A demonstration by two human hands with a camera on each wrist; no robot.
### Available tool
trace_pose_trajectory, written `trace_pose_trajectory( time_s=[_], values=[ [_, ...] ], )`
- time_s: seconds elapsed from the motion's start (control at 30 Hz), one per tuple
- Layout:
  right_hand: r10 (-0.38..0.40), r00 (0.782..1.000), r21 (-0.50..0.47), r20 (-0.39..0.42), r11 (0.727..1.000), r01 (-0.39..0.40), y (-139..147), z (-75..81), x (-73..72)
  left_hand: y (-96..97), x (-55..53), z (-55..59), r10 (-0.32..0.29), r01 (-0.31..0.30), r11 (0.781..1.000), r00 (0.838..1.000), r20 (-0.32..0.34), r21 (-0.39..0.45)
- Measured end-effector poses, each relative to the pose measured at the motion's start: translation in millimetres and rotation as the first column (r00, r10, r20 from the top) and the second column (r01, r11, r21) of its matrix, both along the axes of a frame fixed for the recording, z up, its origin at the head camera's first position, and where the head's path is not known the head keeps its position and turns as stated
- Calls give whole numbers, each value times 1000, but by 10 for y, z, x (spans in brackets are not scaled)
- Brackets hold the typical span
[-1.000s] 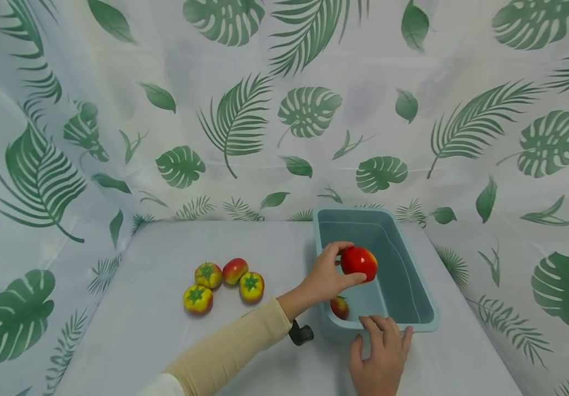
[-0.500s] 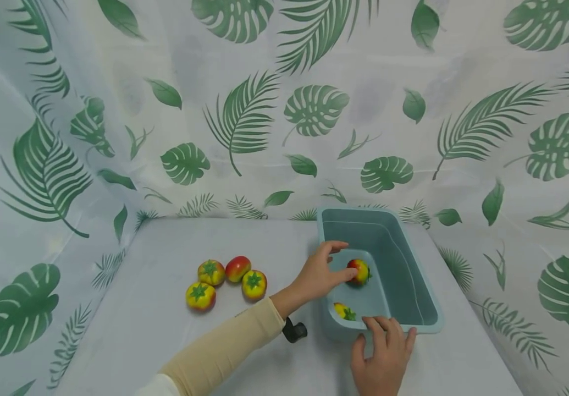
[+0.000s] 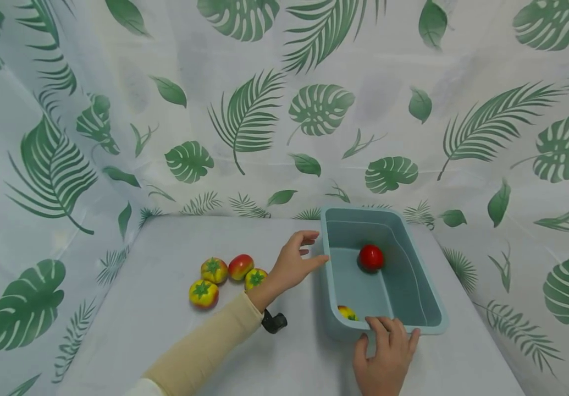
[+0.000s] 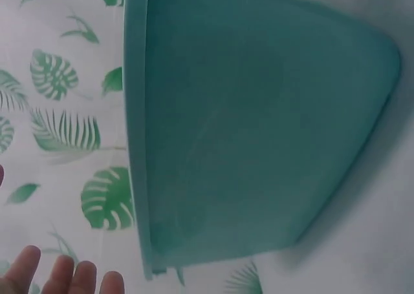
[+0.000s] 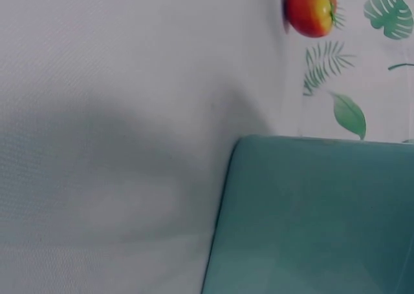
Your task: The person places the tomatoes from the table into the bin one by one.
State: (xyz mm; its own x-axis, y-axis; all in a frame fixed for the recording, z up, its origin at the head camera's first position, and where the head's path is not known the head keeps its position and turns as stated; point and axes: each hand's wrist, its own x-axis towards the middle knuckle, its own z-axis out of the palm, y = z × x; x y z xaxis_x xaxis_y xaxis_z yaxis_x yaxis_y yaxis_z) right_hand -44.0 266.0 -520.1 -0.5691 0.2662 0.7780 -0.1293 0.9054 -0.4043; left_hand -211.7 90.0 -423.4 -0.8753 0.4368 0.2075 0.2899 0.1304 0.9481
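Note:
My left hand [image 3: 295,261] is just left of the blue-green plastic bin [image 3: 415,269] in the head view, holding nothing. Its fingers [image 4: 81,278] are spread from the thumb, and the thumb tip is close to the bin's left rim. With bent fingers over the front rim, my right hand [image 3: 383,357] holds the bin. Inside the bin, a red tomato-like fruit [image 3: 371,258] lies towards the back. A yellow-red fruit [image 3: 346,312] sits in the near left corner, partly hidden by the rim.
Several red-yellow fruits with green star-shaped tops, one of them a front fruit [image 3: 204,294], lie grouped on the white table [image 3: 150,319] left of the bin. A black device [image 3: 274,322] shows under the left wrist. A leaf-print curtain [image 3: 244,181] stands behind.
The left hand has let go of the red fruit inside the bin and drawn back left, out over the rim. The fruit has rolled towards the back. The right hand stays on the rim.

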Motion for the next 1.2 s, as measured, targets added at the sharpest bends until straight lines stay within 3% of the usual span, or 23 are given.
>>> trace_pose_trajectory(
  time_s=[0.17,0.27,0.33,0.43,0.5,0.6,0.67,0.83,1.07,1.2],
  values=[
    [2,1000,-4,-23,1000,-2,-1,-5,-3,-218,-56,-77,72,-73,997,997,-19,-30],
    [-5,1000,0,-1,1000,5,-3,-9,3,-381,-88,-182,121,-129,985,990,-65,-119],
    [-9,1000,0,14,1000,9,-1,-11,6,-496,-103,-269,149,-167,963,984,-99,-211],
    [-9,1000,5,14,1000,9,5,-22,6,-652,-117,-407,165,-215,901,973,-160,-377],
    [-8,1000,5,5,1000,8,10,-24,4,-738,-113,-482,151,-232,841,968,-201,-488],
    [-12,1000,5,2,1000,12,13,-23,3,-838,-104,-591,104,-232,750,966,-237,-620],
    [-13,1000,4,2,1000,13,13,-18,2,-890,-87,-659,72,-214,710,970,-234,-671],
    [-11,1000,1,0,1000,11,7,-11,-1,-968,-26,-809,24,-190,680,971,-237,-708],
    [-17,1000,-2,25,1000,17,-4,-3,-4,-980,27,-984,-52,-228,638,940,-337,-736],
    [-6,1000,-2,0,1000,6,-17,12,-14,-967,32,-1048,-47,-262,625,928,-370,-736]
  ],
)
